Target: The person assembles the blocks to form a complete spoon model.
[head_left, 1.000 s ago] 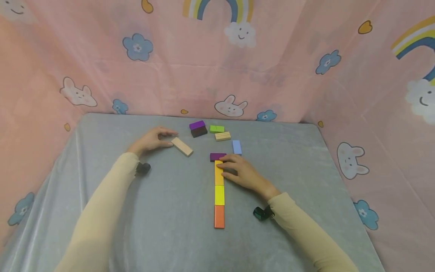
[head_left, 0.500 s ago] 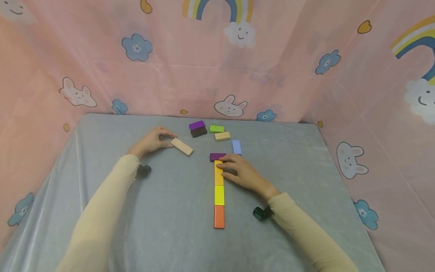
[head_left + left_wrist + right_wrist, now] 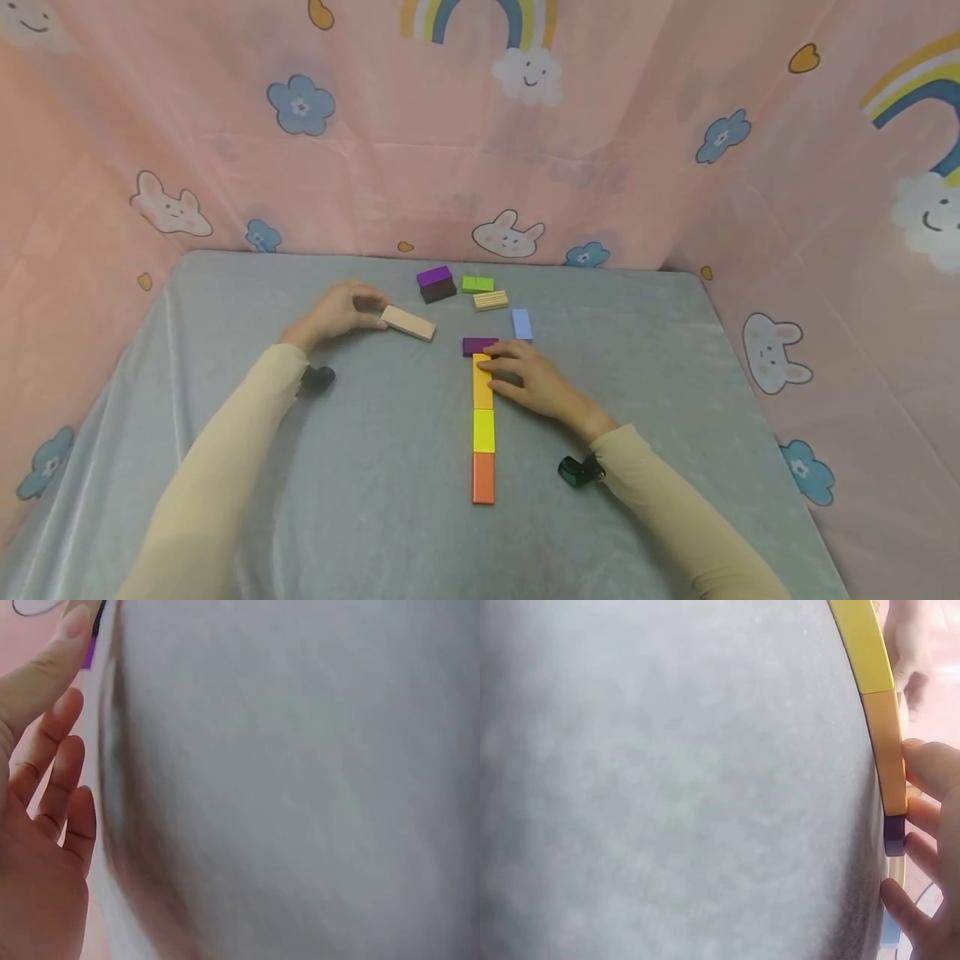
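In the head view my left hand (image 3: 335, 315) pinches the left end of a plain wooden block (image 3: 408, 323) between thumb and fingers. The left wrist view shows the thumb (image 3: 56, 664) on the block's edge at the top, with the other fingers loosely bent. My right hand (image 3: 536, 379) rests with relaxed fingers on a row of blocks. Its fingertips touch the amber block (image 3: 483, 392) and the dark purple block (image 3: 474, 344) lying crosswise at the row's far end. A yellow block (image 3: 484, 431) and an orange block (image 3: 483, 478) continue the row nearer me.
Behind the row lie a light blue block (image 3: 522, 324), a ridged wooden block (image 3: 491, 301) and a green block (image 3: 477, 284). Left of these, a bright purple block (image 3: 434, 275) adjoins a dark brown block (image 3: 438, 291). A pink patterned curtain (image 3: 375, 167) surrounds the grey cloth-covered table (image 3: 375, 517).
The plain wooden block has turned to lie more crosswise and shifted slightly right, with my left fingers now on its end. My right hand and the row have stayed still.
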Demonstrator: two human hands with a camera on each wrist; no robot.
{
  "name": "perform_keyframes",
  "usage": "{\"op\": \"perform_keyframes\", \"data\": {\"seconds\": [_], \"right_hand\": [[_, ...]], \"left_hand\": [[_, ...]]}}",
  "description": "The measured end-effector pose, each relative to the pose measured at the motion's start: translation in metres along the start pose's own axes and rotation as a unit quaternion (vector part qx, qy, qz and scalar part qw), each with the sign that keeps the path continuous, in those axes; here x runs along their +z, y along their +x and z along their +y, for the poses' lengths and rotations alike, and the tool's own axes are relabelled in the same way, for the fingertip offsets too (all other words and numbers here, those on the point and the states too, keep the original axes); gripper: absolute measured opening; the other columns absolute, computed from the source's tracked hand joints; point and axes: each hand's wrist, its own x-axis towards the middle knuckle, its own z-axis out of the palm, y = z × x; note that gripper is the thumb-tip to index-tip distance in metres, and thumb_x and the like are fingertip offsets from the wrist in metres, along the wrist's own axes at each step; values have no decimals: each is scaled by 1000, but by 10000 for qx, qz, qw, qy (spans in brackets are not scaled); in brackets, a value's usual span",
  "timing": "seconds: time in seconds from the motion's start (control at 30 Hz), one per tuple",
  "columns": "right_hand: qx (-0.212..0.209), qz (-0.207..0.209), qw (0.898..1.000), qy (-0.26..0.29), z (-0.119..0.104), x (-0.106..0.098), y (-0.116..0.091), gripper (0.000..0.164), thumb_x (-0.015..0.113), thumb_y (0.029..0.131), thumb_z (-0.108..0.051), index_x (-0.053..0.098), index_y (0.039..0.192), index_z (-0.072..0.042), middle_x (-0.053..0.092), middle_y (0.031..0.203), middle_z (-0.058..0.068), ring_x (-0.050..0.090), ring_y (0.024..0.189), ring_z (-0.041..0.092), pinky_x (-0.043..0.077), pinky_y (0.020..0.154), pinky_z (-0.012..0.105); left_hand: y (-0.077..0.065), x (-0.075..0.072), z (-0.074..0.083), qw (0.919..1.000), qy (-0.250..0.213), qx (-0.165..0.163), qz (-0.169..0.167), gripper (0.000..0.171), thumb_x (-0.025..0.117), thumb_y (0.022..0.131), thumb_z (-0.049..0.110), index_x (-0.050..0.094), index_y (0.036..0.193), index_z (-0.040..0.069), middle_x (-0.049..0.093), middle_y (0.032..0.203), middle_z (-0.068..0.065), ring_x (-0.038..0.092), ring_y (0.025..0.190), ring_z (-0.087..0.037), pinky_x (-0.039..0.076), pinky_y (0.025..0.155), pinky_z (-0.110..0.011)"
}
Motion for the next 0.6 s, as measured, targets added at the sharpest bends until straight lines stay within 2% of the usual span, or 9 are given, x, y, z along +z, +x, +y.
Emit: {"op": "perform_keyframes", "data": {"seconds": [0.1, 0.2, 0.33, 0.43, 0.6], "right_hand": [[26, -23, 10000, -29, 0, 0, 0, 37, 65, 95, -36, 65, 131, -26, 56, 143, -3, 48, 134, 21, 40, 114, 47], [7, -8, 10000, -47, 1, 1, 0, 37, 65, 95, -36, 65, 131, -25, 56, 142, -3, 48, 134, 22, 40, 114, 47], [-27, 16, 10000, -46, 1, 1, 1, 37, 65, 95, -35, 66, 130, -25, 57, 142, -2, 48, 133, 22, 41, 114, 48], [-38, 28, 10000, -6, 0, 0, 1, 36, 66, 95, -34, 66, 130, -24, 57, 142, -2, 49, 133, 22, 41, 114, 48], [-73, 5, 10000, 51, 1, -1, 1, 36, 65, 96, -35, 66, 130, -24, 56, 143, -2, 48, 134, 22, 40, 114, 47]], "left_hand": [[4, 4, 8, 9999, -166, -14, 44, 44, 82, 81, 24, 69, 121, 11, 69, 124, -12, 62, 119, -31, 42, 110, -51], [9, 11, 19, 9993, -359, -28, 131, 43, 83, 80, 25, 70, 119, 13, 71, 120, -11, 64, 112, -30, 49, 101, -49], [19, 24, 35, 9980, -573, 113, 251, 39, 84, 79, 24, 72, 114, 12, 73, 111, -10, 64, 103, -25, 51, 93, -43], [26, 36, 44, 9974, -625, 168, 313, 37, 84, 78, 24, 73, 112, 13, 74, 107, -8, 65, 100, -22, 53, 91, -41], [34, 56, 56, 9981, -451, 261, 317, 36, 85, 78, 26, 73, 110, 14, 75, 104, -5, 67, 99, -22, 55, 90, -40]]}}
